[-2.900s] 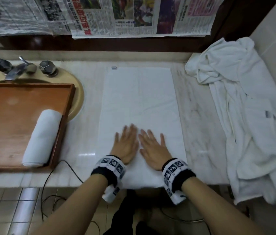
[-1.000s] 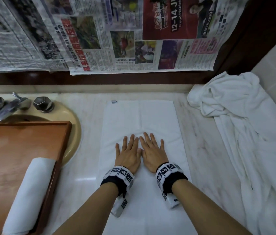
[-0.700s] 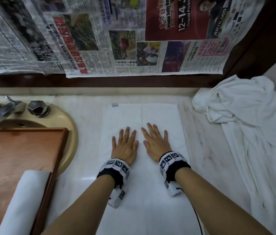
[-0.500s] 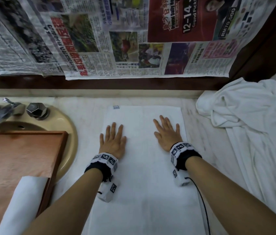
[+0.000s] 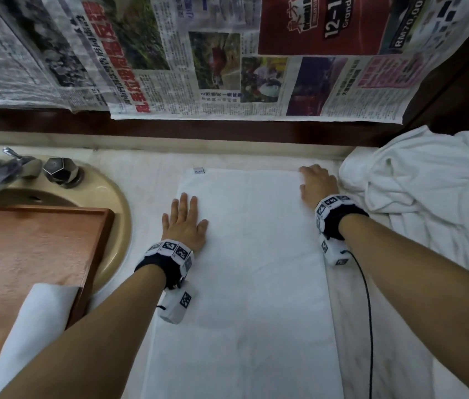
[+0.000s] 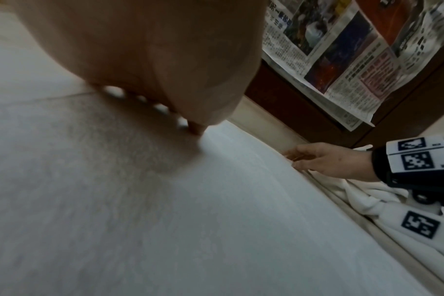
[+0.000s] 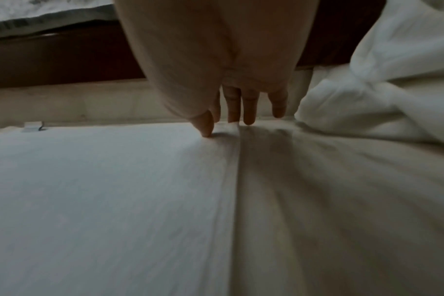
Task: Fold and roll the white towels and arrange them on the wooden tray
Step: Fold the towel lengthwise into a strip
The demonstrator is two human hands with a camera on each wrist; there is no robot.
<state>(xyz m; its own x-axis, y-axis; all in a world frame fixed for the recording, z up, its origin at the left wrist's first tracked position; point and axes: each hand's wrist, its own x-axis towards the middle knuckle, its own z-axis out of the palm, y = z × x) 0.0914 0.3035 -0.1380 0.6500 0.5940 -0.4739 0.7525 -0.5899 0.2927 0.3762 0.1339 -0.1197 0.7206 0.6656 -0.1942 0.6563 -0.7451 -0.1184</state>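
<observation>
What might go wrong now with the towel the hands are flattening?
1. The right hand reaches the far right corner of the flat towel, right beside the towel heap. It might catch heap cloth along with the corner.
2. The left hand lies flat on the towel's left side. If the right lifts too fast, the towel may slide and fold crookedly.
3. A black cable trails from the right wrist beside the towel's edge and could get trapped in the fold.

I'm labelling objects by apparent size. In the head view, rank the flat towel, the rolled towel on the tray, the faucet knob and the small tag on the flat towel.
1. Flat towel
2. Rolled towel, partly hidden by the forearm
3. Faucet knob
4. Small tag
</observation>
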